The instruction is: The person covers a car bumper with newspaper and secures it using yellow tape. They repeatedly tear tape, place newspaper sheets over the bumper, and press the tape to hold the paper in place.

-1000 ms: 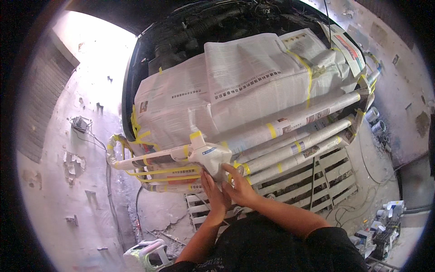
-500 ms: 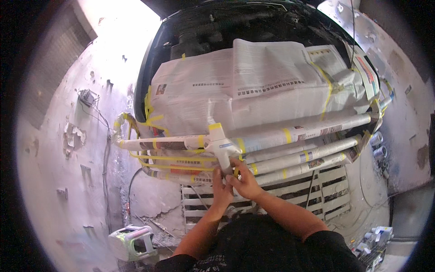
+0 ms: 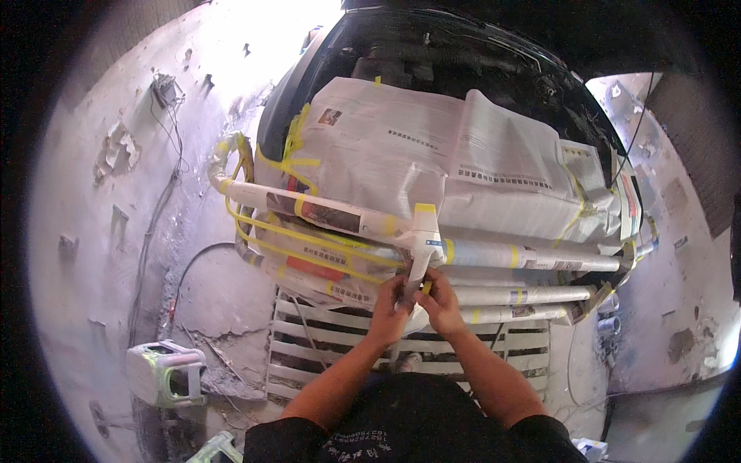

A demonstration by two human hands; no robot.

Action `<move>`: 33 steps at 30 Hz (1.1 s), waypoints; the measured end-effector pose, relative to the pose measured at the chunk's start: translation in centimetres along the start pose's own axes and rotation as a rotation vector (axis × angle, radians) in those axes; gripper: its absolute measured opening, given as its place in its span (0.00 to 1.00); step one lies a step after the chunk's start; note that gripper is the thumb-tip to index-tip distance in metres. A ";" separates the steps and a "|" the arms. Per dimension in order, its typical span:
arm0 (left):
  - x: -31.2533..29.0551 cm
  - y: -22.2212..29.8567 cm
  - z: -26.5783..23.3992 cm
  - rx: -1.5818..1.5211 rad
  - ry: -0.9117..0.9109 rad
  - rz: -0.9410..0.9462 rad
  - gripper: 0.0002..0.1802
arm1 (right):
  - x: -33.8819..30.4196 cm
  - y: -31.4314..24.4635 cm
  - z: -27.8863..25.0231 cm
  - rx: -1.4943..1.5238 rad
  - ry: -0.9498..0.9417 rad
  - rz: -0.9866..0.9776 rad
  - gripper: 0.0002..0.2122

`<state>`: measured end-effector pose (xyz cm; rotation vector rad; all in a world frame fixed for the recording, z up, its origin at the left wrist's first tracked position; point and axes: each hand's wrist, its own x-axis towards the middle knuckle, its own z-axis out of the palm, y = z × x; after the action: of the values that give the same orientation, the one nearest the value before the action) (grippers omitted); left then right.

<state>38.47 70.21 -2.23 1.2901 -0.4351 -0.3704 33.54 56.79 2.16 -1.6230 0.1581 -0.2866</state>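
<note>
Paper covered almost everything in front of the person. Sheets of grey newspaper (image 3: pixel 432 154) were wrapped over the front of a dark car (image 3: pixel 463 54) and held down with strips of yellow tape (image 3: pixel 297 139). Long bars wrapped in newspaper (image 3: pixel 532 257) ran from side to side across the front, with yellow tape around them too.

Both hands were close together, just under the middle bar. The left hand (image 3: pixel 391 302) pinched the lower end of a narrow folded strip of white paper (image 3: pixel 421 251). The right hand (image 3: pixel 440 299) touched that same end with its fingertips bent in. I could not tell how hard it gripped. The strip stood up from the hands and crossed the middle bar, and a small piece of yellow tape sat at its top.

I think the strip was very light and thin. It would bend, crease and tear if pulled hard, so gentle fingers were best. A good place to hold it looked like the free bottom end, where both hands already were, with the paper kept flat against the bar.

Under the hands lay a white metal grate (image 3: pixel 332 339) on the dusty floor (image 3: pixel 100 255). A small pale green stool (image 3: pixel 166 373) stood to the left.
</note>
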 end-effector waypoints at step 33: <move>2.2 2.0 -6.9 -0.405 -0.526 -0.245 0.11 | -2.8 -11.6 7.2 -0.984 -0.164 -0.106 0.27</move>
<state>43.87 75.38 -1.60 0.8385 -0.6068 -0.9657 32.02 65.33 13.09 -2.6264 0.0865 -0.1533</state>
